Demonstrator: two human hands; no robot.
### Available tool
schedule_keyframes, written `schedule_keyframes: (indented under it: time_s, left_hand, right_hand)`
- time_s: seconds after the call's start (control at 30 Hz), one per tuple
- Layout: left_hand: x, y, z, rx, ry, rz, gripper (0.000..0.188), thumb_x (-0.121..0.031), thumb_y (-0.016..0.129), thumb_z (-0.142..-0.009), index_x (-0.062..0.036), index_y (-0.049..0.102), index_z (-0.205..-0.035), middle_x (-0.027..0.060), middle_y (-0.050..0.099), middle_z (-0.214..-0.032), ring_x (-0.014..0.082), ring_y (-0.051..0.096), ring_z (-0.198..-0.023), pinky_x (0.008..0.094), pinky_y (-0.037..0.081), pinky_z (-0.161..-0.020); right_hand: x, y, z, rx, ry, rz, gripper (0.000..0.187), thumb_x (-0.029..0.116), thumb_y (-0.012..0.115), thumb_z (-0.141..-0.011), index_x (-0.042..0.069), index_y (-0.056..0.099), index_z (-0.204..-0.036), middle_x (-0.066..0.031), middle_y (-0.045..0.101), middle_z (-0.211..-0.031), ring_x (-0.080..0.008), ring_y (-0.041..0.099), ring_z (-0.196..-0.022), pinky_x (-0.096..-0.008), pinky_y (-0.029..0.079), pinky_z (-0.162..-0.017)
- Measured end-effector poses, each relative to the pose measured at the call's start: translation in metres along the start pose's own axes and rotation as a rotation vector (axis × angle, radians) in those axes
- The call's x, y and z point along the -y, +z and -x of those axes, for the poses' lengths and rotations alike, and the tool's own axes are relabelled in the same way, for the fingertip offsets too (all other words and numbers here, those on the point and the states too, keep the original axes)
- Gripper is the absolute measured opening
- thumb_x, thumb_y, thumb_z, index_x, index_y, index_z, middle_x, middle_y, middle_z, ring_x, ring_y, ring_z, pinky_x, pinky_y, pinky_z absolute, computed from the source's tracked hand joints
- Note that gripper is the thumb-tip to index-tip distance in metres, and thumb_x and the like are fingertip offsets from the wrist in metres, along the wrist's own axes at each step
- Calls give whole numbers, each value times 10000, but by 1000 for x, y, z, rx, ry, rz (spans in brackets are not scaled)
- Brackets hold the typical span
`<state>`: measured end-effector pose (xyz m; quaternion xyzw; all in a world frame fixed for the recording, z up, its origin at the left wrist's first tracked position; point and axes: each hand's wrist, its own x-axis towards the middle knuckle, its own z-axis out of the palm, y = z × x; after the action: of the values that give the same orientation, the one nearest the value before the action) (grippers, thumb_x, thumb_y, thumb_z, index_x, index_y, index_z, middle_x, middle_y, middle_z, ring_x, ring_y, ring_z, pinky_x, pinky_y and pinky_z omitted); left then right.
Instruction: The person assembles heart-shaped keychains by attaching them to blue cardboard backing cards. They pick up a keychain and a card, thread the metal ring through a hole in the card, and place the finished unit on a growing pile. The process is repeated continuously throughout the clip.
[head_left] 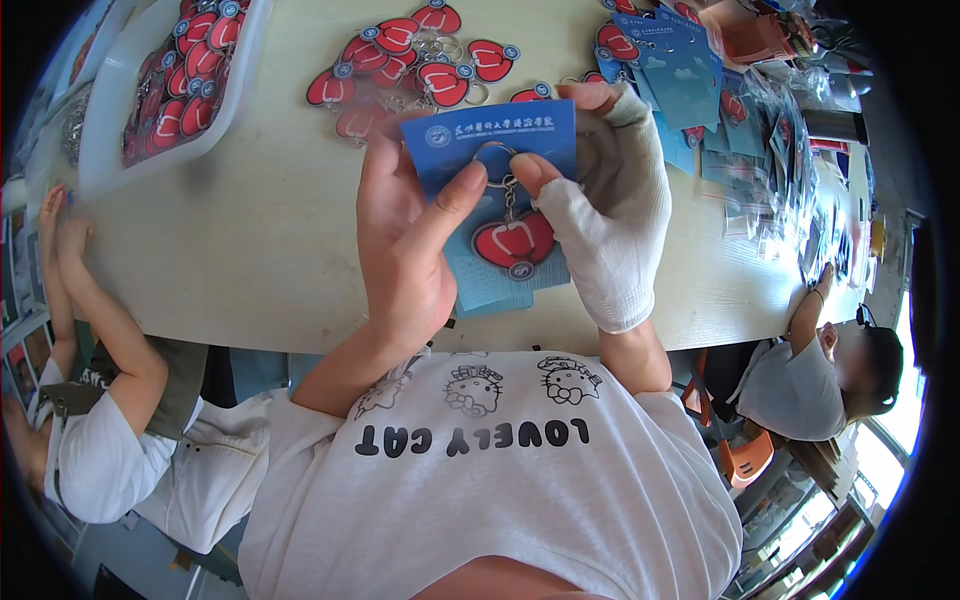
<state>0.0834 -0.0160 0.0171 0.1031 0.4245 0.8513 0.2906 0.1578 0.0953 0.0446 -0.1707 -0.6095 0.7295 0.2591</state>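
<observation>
A blue backing card [440,160] is held up in front of my chest between my two hands. Its keychain [512,242] has a red heart-shaped charm on a short chain, lying against the card's face. My bare left hand [405,225] grips the card's left side, thumb pressed by the metal split ring [493,148]. Wearing a white glove with bare fingertips, my right hand [615,215] grips the right side, its thumb at the ring's other edge. Lighter blue cards [495,292] show just below the charm; whether they are held too, I cannot tell.
Several loose red keychains [445,82] lie on the pale table [250,240] beyond my hands. A white plastic bin [105,150] of keychains stands far left. Blue cards [680,65] and clear bags [780,190] are piled at right. Other people [110,400] sit on both sides.
</observation>
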Motion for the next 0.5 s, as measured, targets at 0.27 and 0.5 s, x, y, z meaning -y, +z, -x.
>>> schedule_keyframes:
  time_s: [0.27, 0.5]
  left_hand:
    - [6, -2, 2, 70, 21, 15, 425, 51, 577, -852, 7, 385, -1229, 107, 500, -1154, 159, 503, -1079, 309, 403, -949]
    - [19, -17, 6, 250, -41, -185, 440, 44, 583, -854, 6, 388, -1247, 86, 471, -1197, 150, 484, -1114, 303, 377, -978]
  right_hand:
    - [-5, -5, 3, 56, 15, 70, 625, -247, 448, -723, -36, 370, -1306, -124, 466, -1262, -166, 534, -1094, -267, 484, -905]
    - [-13, -32, 5, 113, 146, 79, 590, -180, 488, -753, -25, 397, -1314, -94, 501, -1169, -147, 529, -1073, -261, 462, -894]
